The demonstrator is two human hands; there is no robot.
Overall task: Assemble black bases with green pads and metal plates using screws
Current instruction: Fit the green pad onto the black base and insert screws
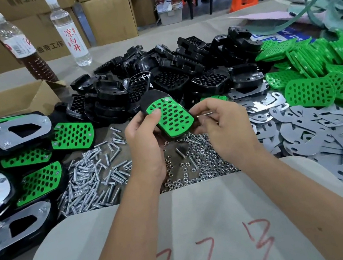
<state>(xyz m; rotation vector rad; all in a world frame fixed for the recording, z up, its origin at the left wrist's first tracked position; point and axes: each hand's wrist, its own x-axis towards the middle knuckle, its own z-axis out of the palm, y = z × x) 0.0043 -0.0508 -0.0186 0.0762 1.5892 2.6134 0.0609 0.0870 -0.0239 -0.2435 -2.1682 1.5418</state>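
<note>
From the head camera, I am holding a black base (155,96) with a green pad (170,117) seated on it, up over the middle of the table (185,32). My left hand (145,138) is gripping the near-left end of the base, fingers curled beneath and the thumb pressing on the pad's edge. My right hand (221,126) is pinching a thin screw (205,114) between thumb and forefinger, just beside the pad's right edge; whether its tip is touching the base I cannot tell, since it is small and slightly blurred.

Loose screws (93,179) and small nuts (204,165) are lying below my hands. Far behind them a heap of black bases (179,70) is sitting, with spare green pads (312,68) piled to the right and grey metal plates (322,129) spreading near right. Finished assemblies (14,157) are stacking up on the left. Two bottles (66,29) are standing far left beside cardboard boxes (108,14).
</note>
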